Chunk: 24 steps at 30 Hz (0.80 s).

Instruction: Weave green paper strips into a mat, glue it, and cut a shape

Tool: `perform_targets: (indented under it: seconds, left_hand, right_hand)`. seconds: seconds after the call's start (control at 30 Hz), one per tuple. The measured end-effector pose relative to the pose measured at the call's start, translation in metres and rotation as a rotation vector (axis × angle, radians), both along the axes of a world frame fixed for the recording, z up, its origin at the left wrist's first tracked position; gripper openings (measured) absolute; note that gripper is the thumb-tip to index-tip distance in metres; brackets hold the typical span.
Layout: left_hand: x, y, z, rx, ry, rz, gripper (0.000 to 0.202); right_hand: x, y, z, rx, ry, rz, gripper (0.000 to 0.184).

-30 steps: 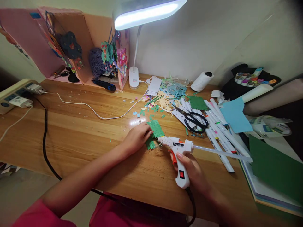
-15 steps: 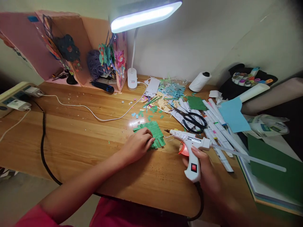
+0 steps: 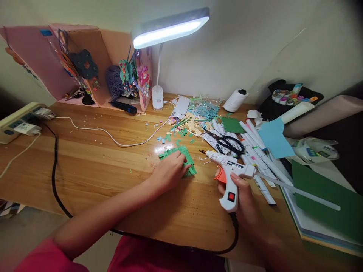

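Note:
My right hand [image 3: 246, 196] is wrapped round the handle of a white hot glue gun [image 3: 233, 186]. The gun's nozzle points left, and a clear glue stick [image 3: 300, 190] juts out of its back. Beside the nozzle, on the wooden table, lies a woven mat of green paper strips [image 3: 187, 153] with loose strip ends on its right edge. My left hand [image 3: 170, 170] rests on the mat with bent fingers closed at its near edge; the fingertips are partly hidden. A gap separates the nozzle from the mat.
Black-handled scissors [image 3: 227, 143] lie on several white markers [image 3: 261, 158] behind the glue gun. Paper scraps [image 3: 195, 122] spread below the desk lamp [image 3: 157, 97]. A black cord [image 3: 53, 170] crosses the left side. Green card [image 3: 326, 204] tops a paper stack at right.
My left hand has shifted slightly over the green mat, its fingers nearer the right edge. The glue gun is tilted a little differently in my right hand. The whole view has moved slightly.

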<state>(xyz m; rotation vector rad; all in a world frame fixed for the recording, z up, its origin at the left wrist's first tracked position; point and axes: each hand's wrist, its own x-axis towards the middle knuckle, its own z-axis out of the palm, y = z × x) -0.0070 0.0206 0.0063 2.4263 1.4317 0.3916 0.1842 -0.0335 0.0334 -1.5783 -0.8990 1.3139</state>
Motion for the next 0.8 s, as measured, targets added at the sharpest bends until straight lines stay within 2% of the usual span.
perform_targets:
  seconds: [0.13,0.3,0.43,0.5,0.6,0.8]
  left_hand:
    - [0.011,0.007,0.006,0.066,0.112,-0.106,0.033]
    - [0.011,0.007,0.006,0.072,0.158,-0.119,0.027]
    - [0.009,0.004,0.006,0.077,0.121,-0.111,0.027]
    - [0.008,0.005,0.006,0.064,0.09,-0.103,0.02]
    - [0.006,0.011,0.007,0.0,0.007,-0.1,0.011]
    - [-0.003,0.027,0.003,-0.092,-0.128,-0.05,0.016]
  right_hand:
    - [0.004,0.001,-0.005,0.033,0.01,-0.019,0.028]
    - [0.007,0.003,-0.009,0.012,0.019,-0.057,0.033]
    - [0.004,0.002,0.002,0.02,-0.018,-0.036,0.031]
    - [0.003,0.002,0.006,0.016,-0.029,-0.049,0.03]
    - [0.004,0.002,0.004,0.003,-0.001,-0.051,0.029]
    - [0.005,0.001,-0.001,0.026,0.058,-0.034,0.028]
